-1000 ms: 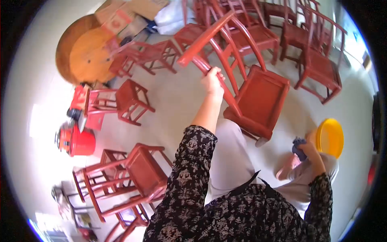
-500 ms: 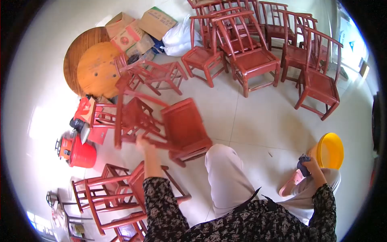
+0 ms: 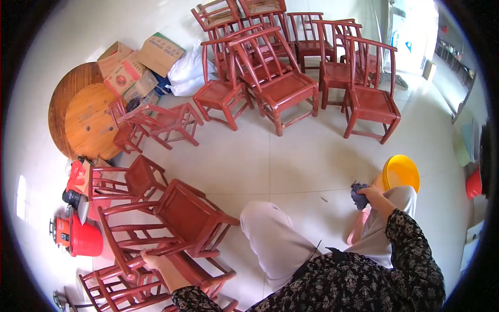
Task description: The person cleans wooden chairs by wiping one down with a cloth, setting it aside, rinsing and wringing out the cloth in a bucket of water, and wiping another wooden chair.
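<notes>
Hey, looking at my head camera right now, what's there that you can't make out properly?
All in the head view:
- Dark cloth: the part inside the right hand is hidden by that hand.
- Held chair: the spot under the left hand is covered.
- Lowest chair: cut off by the bottom edge.
- Cardboard box: its smaller print is too small to read.

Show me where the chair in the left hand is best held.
Probably grip the chair by its near back post, coming from the person's side, as the left hand does: slim, with gaps beside it, unlike the broad seat.
</notes>
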`<action>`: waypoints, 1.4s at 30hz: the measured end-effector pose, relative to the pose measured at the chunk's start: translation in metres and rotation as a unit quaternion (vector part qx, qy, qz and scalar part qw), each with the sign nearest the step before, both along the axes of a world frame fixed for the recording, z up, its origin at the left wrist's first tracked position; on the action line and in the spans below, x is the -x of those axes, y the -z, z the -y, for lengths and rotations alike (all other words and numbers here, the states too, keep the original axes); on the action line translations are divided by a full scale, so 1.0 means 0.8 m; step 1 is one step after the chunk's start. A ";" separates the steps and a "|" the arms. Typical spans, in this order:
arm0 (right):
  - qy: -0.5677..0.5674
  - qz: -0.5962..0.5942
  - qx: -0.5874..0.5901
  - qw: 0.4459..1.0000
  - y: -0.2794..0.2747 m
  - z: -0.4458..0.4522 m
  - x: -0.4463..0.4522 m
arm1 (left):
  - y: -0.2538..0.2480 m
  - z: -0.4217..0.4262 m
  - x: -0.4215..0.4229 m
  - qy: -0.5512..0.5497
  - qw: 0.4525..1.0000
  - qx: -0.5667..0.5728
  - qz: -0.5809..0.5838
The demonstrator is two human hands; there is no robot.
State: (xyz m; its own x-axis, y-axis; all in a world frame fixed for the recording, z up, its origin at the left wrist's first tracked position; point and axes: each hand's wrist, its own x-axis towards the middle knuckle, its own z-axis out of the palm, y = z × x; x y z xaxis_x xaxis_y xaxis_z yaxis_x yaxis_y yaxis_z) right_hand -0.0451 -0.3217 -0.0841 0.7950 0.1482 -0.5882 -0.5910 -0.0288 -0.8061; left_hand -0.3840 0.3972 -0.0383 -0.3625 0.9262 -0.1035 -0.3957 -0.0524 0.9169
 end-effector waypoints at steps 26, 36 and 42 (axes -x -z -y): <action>-0.073 -0.074 -0.135 0.985 0.012 -0.063 0.026 | -0.010 0.498 -0.363 0.755 0.636 0.064 -0.145; -0.008 -0.199 -0.306 0.931 0.057 -0.078 0.024 | 0.127 0.560 -0.398 0.798 0.565 -0.007 -0.209; 0.007 -0.311 -0.352 0.883 0.056 -0.104 0.014 | 0.134 0.609 -0.412 0.703 0.595 -0.134 -0.366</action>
State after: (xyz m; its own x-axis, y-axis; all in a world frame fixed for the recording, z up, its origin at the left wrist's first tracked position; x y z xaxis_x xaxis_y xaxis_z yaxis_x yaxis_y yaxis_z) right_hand -0.0566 -0.2384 -0.1290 0.3547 0.6447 -0.6772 -0.9223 0.3604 -0.1399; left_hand -0.0547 -0.0901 -0.1453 0.9329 0.3145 -0.1754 0.2791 -0.3236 0.9041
